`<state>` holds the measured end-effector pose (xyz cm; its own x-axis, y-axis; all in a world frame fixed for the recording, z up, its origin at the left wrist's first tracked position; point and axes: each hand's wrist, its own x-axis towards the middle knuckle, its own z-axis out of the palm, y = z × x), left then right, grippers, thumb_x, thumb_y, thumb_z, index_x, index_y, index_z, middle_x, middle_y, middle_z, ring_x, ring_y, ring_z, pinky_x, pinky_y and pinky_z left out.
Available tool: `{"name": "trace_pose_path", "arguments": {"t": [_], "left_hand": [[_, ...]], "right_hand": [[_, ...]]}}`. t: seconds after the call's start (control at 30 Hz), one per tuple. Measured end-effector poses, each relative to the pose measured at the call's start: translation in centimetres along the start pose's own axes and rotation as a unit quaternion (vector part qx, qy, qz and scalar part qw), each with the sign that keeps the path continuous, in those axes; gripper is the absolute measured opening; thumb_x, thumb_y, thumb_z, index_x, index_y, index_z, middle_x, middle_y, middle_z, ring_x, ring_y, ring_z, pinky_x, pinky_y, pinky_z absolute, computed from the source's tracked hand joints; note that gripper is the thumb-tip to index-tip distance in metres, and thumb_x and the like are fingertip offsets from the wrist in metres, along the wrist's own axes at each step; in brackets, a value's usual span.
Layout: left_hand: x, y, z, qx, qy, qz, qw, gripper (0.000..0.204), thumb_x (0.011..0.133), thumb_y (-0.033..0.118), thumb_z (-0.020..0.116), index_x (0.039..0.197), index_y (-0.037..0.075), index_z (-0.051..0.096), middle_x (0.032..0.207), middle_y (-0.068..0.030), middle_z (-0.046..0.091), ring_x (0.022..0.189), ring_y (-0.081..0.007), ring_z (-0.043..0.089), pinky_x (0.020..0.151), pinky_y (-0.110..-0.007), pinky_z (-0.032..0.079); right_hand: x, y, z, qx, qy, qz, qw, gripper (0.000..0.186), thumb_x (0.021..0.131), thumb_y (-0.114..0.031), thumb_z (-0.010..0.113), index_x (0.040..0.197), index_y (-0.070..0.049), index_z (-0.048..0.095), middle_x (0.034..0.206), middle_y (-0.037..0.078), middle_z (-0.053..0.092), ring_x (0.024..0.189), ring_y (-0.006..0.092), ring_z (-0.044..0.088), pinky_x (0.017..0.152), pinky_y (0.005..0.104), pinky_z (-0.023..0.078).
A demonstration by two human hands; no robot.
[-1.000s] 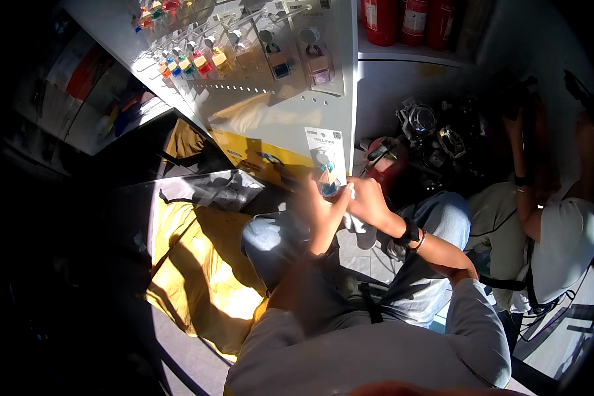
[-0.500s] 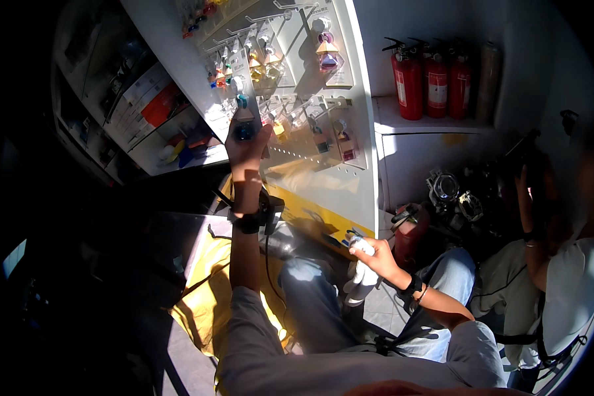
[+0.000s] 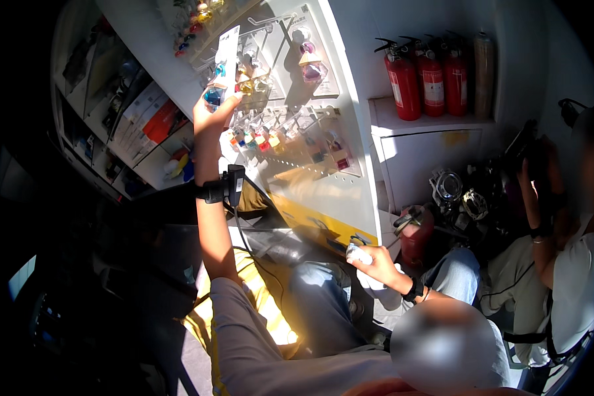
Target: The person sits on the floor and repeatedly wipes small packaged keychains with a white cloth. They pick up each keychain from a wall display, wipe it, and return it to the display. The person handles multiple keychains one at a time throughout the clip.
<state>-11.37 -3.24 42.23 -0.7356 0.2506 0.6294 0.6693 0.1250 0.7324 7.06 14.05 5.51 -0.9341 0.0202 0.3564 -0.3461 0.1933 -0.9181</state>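
Observation:
My left hand is raised with its fingers closed around the lower end of a carded pendant. The pendant is a small blue bottle on a tall white card, which tilts in front of a display board. Close by on the board hang similar carded pendants, such as a purple one. Lower down and to the right, my right hand is closed on a white cloth, part of which droops below the fingers.
Red fire extinguishers stand on a ledge to the right. Below them are lamp-like parts and another person's arm. Shelves stand at the left. Yellow cloth lies near my legs.
My left hand has moved up and to the left with the carded pendant, whose card has tilted to the right. My right hand has stayed nearly in place, still gripping the white cloth.

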Motion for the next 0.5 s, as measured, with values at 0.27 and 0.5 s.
{"name": "trace_pose_path", "arguments": {"t": [0.27,0.5], "left_hand": [[3.3,-3.5,3.5,0.115,-0.064,0.039,0.99,0.027,0.079,0.014,0.072,0.101,0.002,0.061,0.078,0.0016,0.061,0.065,-0.0036,0.051,0.059,-0.019,0.04],[2.6,-4.8,8.0,0.516,0.087,0.2,0.828,0.062,0.083,0.051,0.06,0.12,0.001,0.056,0.113,-0.0195,0.057,0.105,-0.0321,0.058,0.086,-0.038,0.046]], "right_hand": [[0.5,0.4,0.0,0.02,0.032,-0.013,0.999,0.021,0.082,-0.02,0.071,0.092,-0.002,0.068,0.071,0.01,0.066,0.062,0.0161,0.065,0.059,0.0282,0.049],[0.8,-0.1,-0.6,0.021,0.031,0.004,0.999,0.024,0.082,-0.024,0.071,0.094,-0.004,0.068,0.076,0.012,0.067,0.064,0.0216,0.067,0.061,0.0303,0.05]]}}
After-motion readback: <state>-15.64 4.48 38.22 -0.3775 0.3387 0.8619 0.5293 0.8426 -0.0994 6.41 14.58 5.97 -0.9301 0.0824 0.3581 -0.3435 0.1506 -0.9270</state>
